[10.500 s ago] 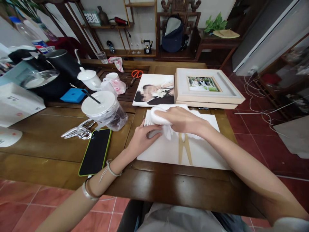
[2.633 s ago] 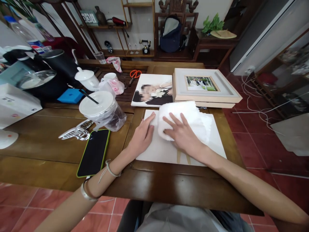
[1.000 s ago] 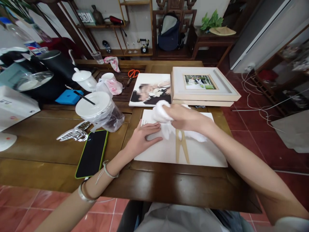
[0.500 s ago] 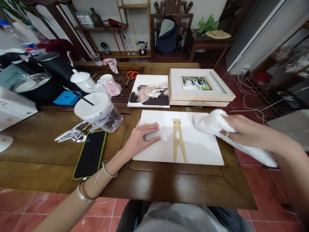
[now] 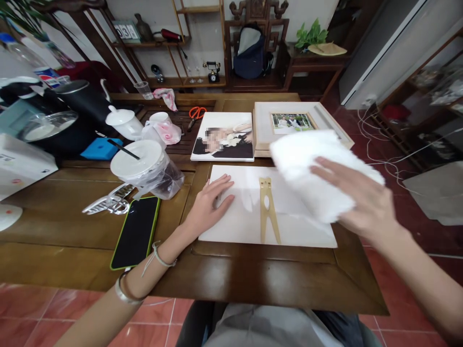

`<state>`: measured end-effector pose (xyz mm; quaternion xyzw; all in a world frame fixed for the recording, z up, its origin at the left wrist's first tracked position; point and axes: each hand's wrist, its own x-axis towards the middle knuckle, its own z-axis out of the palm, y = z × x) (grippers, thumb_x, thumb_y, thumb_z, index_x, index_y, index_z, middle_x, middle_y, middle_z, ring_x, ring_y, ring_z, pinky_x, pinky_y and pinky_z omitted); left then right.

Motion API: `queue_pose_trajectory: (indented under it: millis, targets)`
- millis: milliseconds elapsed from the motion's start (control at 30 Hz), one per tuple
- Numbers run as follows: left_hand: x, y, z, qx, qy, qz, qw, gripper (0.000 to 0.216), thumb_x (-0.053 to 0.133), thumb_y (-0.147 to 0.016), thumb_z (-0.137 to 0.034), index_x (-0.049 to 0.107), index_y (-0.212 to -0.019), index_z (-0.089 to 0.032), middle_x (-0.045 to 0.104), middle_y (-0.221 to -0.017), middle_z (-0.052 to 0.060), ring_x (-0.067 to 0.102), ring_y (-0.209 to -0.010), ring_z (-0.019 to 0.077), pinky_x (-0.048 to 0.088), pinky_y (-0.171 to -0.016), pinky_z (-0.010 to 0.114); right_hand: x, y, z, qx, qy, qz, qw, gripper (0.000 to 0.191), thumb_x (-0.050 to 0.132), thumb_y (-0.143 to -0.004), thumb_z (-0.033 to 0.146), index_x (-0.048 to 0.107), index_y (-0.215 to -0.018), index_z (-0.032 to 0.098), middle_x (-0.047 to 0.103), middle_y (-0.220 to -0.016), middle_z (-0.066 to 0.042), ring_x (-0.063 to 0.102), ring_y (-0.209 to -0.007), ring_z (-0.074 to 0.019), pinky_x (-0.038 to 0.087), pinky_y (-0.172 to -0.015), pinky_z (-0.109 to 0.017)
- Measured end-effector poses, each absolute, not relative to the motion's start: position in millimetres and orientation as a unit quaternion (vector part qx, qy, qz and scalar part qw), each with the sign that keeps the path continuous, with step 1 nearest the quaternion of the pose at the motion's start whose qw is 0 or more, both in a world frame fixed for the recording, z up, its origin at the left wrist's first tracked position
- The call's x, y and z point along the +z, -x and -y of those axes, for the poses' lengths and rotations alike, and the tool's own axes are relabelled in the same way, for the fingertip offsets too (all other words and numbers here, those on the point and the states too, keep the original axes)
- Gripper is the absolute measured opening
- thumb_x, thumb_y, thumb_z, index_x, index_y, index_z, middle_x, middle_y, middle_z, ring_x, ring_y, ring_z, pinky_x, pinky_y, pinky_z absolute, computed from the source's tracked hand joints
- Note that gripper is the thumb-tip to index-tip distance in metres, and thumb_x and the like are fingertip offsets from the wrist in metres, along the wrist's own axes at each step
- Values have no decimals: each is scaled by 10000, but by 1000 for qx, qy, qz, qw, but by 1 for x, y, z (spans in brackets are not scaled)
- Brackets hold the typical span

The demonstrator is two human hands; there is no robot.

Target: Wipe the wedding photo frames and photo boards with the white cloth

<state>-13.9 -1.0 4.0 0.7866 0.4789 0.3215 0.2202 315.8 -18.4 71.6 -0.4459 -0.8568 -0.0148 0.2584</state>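
Note:
A white rectangular board (image 5: 231, 226) lies on the dark wooden table in front of me, with a gold A-shaped metal piece (image 5: 265, 207) flat on its middle. My left hand (image 5: 211, 202) rests on the board's left side, fingers spread, holding nothing. Above the board's right part, my right hand (image 5: 358, 197) grips a white fluffy cloth (image 5: 314, 168). The cloth is slightly blurred and hides the board's upper right corner and part of the picture frame behind.
Behind the board are a photo panel (image 5: 224, 140) and a light wooden picture frame (image 5: 262, 120). To the left lie a phone (image 5: 135, 233), a silver hair claw (image 5: 112, 200) and a lidded cup with straw (image 5: 139, 161). Orange-handled scissors (image 5: 196, 113) sit farther back.
My right hand has swung the cloth up and left from the board's right edge, and the cloth now spreads wider. The left hand has barely shifted.

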Motion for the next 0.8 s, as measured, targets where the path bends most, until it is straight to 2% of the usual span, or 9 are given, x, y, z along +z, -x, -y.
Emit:
queue_pose_trajectory:
  millis: [67, 133, 233, 333, 500, 633, 700, 800]
  targets:
    - [3, 14, 0, 312, -788, -483, 221, 341, 534, -924, -319, 615, -1235, -206, 586, -1369, 115, 487, -1335, 267, 275, -1163, 548, 61, -298, 11, -52, 386, 895, 215, 138, 558, -895, 163, 678, -908, 228, 624, -1288, -85, 541, -1239, -270, 498, -990, -478]
    - [2, 13, 0, 304, -789, -486, 221, 345, 521, -927, -310, 607, -1246, -210, 584, -1371, 114, 483, -1338, 267, 268, -1162, 560, 52, -289, 7, -81, 345, 922, 154, 197, 562, -799, 27, 662, -755, 191, 642, -1267, -118, 506, -1289, -310, 473, -1028, -522]
    - [0, 13, -1, 296, -790, -489, 222, 368, 505, -931, -301, 588, -1278, -210, 553, -1403, 116, 469, -1350, 263, 263, -1162, 567, 43, -282, 2, -63, 378, 919, 95, 173, 589, -674, -19, 628, -699, 149, 535, -1385, -194, 358, -1384, -382, 384, -1097, -574]
    - [-1, 14, -1, 289, -792, -490, 221, 410, 493, -936, -309, 558, -1319, -177, 501, -1446, 131, 416, -1387, 263, 252, -1169, 559, 40, -277, 0, -40, 410, 908, 73, 116, 587, -681, 18, 607, -703, 130, 407, -1479, -242, 230, -1424, -421, 314, -1128, -602]
    - [0, 14, -2, 280, -792, -493, 226, 444, 486, -940, -327, 544, -1335, -132, 486, -1455, 146, 368, -1415, 264, 253, -1175, 538, 48, -274, 13, -15, 423, 905, 34, 134, 573, -720, 29, 624, -822, 98, 447, -1427, -293, 304, -1387, -452, 374, -1079, -620]
    - [-1, 14, -2, 282, -793, -493, 222, 449, 489, -938, -329, 548, -1331, -120, 491, -1449, 148, 377, -1410, 266, 253, -1174, 538, 58, -275, 54, 16, 422, 906, 9, 276, 545, -679, 7, 639, -903, 139, 485, -1425, -230, 349, -1375, -430, 442, -1036, -597]
    - [-1, 14, -2, 282, -794, -492, 219, 446, 492, -935, -329, 552, -1327, -123, 496, -1446, 147, 382, -1407, 264, 256, -1174, 531, 61, -276, 83, 39, 410, 911, 10, 363, 527, -632, 8, 642, -938, 167, 490, -1434, -194, 375, -1372, -394, 450, -1044, -571]
    - [-1, 14, -2, 280, -794, -495, 216, 435, 494, -932, -327, 559, -1320, -142, 505, -1441, 138, 391, -1402, 260, 261, -1173, 522, 66, -283, 120, 80, 393, 915, 38, 436, 502, -596, 32, 645, -960, 224, 487, -1458, -109, 413, -1366, -313, 471, -1055, -467]
